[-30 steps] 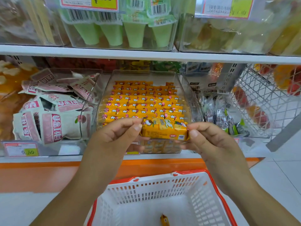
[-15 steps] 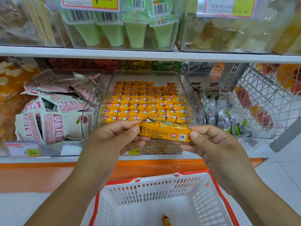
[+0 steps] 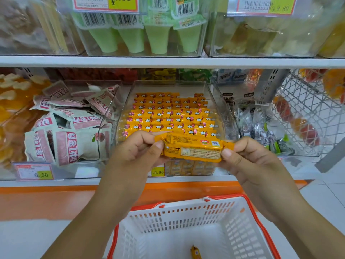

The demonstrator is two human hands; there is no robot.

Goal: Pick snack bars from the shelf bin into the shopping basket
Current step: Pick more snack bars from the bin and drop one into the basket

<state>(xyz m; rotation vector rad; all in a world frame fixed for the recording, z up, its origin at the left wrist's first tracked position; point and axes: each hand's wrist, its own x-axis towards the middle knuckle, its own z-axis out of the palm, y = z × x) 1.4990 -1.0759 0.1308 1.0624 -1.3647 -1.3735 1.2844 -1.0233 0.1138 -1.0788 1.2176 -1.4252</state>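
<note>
Since a second ago I had rolled the snack bar (image 3: 194,148) over between my fingers, so that its back, with the small print and a pale label panel, faced me at the middle of the frame instead of the cartoon front. It stayed at about the same place, in front of the near edge of the shelf bin (image 3: 168,86) and above the shopping basket (image 3: 186,214). My left hand (image 3: 138,148) pinched the crimped left end of the wrapper between thumb and forefinger, the other fingers curled under. My right hand (image 3: 248,157) pinched the right end the same way, thumb on the near face. The clear shelf bin behind held tidy rows of the same orange bars (image 3: 168,116), cartoon faces up, with a gap in the back row towards the right. A yellow price tag (image 3: 157,171) reading 15.80 sat on its front. The white shopping basket with its red rim lay at the bottom of the frame as before, with one loose bar (image 3: 195,252) on its floor near the lower edge. In the clear bin at the left lay a heap of pink-and-white packets (image 3: 65,146). In the bin at the right were small dark-wrapped sweets (image 3: 261,126). On the shelf above, at upper centre, a clear bin held green cones (image 3: 158,38).
</note>
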